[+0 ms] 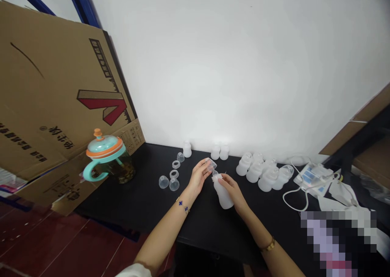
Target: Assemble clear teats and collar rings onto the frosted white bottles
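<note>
My right hand (233, 191) is wrapped round a frosted white plastic bottle (223, 195) that leans on the black table (146, 204). My left hand (199, 176) pinches a small clear cap (211, 164) just above the bottle's neck. To the left of my hands lie several clear caps (174, 185) and white rings (176, 164). A single small white bottle (187, 149) stands behind them by the wall.
A cluster of white bottles (262, 171) lies to the right, with two more (219, 152) at the wall. A teal and orange handled jar (106, 157) stands at the left before a big cardboard box (51, 102). A white cable (294, 193) and packets (313, 175) lie at right.
</note>
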A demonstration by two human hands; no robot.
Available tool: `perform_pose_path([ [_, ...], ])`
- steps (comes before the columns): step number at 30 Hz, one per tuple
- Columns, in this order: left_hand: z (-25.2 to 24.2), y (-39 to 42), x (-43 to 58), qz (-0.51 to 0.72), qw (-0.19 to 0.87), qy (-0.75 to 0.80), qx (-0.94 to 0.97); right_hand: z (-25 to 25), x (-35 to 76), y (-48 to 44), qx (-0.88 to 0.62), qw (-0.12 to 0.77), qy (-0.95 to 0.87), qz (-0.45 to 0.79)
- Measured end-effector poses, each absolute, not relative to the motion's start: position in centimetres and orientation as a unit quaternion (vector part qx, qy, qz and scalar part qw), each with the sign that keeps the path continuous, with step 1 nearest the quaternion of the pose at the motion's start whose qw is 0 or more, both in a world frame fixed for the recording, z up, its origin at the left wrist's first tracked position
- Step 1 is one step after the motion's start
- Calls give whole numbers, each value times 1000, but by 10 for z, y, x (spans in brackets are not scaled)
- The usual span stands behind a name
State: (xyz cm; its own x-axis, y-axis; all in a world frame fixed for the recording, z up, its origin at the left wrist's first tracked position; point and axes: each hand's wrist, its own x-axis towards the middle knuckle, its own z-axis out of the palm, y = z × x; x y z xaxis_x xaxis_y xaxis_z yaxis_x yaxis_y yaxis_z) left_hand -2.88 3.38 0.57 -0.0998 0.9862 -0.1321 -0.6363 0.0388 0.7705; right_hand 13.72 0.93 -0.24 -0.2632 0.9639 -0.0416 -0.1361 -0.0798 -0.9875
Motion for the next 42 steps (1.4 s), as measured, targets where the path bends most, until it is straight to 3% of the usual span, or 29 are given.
perform_pose_path([
  [42,9,26,-18,610,616,379,324,4,138,8,-415,483,-439,634],
])
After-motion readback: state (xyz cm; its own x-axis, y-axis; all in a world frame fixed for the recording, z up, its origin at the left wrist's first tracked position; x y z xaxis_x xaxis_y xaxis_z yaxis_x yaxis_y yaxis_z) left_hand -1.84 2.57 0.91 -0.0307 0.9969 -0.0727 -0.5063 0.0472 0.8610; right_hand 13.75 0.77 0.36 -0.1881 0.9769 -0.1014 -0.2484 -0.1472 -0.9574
